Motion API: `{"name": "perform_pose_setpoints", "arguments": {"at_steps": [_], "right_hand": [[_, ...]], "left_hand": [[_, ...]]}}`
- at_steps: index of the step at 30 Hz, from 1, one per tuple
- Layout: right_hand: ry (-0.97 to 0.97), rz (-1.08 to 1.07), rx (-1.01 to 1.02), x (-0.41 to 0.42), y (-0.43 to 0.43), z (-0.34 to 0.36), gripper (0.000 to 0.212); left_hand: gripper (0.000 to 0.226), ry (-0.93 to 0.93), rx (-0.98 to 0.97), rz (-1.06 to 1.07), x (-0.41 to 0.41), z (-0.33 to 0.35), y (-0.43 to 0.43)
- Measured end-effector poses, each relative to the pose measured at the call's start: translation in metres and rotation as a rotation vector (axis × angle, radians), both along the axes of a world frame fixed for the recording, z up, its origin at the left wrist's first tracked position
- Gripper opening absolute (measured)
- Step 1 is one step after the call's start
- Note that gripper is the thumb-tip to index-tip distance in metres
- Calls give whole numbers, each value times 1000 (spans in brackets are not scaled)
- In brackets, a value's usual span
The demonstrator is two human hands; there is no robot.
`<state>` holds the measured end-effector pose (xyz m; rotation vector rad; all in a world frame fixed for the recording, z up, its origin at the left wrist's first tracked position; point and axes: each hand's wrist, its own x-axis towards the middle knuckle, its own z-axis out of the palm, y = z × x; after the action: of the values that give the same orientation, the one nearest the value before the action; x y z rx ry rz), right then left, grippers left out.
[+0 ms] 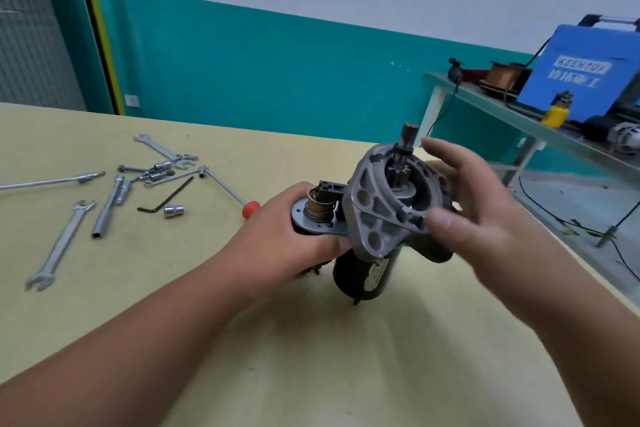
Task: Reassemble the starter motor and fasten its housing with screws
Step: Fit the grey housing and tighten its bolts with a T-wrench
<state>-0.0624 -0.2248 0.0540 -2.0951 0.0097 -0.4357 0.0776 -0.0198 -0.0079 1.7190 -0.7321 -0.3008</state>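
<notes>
Head view: starter motor [374,218] between fingers [450,154]

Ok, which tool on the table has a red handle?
The thin-shafted driver lying closest to the left hand, its red grip right beside that hand. The wrenches, sockets and black hex key show no coloured handle.
</notes>
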Motion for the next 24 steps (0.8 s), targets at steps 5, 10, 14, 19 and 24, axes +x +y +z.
{"name": "perform_pose_setpoints", "arguments": {"at_steps": [5, 10, 14, 19, 24], "right_hand": [[-102, -309, -389, -20, 37, -1, 99], [-62, -280, -376, -5, 69, 7, 115], [51, 18, -308, 1, 30, 24, 110], [109, -53, -535, -2, -46, 35, 89], [-60, -66, -140, 0, -38, 1, 68]], "left_hand": [[44, -32, -5, 18, -1, -1, -2], [51, -106, -9, 61, -1, -4, -6], [46, -42, -31, 1, 4, -7, -2], [48, -47, 5, -16, 6, -5, 0], [49, -58, -7, 0, 2, -4, -3]]}}
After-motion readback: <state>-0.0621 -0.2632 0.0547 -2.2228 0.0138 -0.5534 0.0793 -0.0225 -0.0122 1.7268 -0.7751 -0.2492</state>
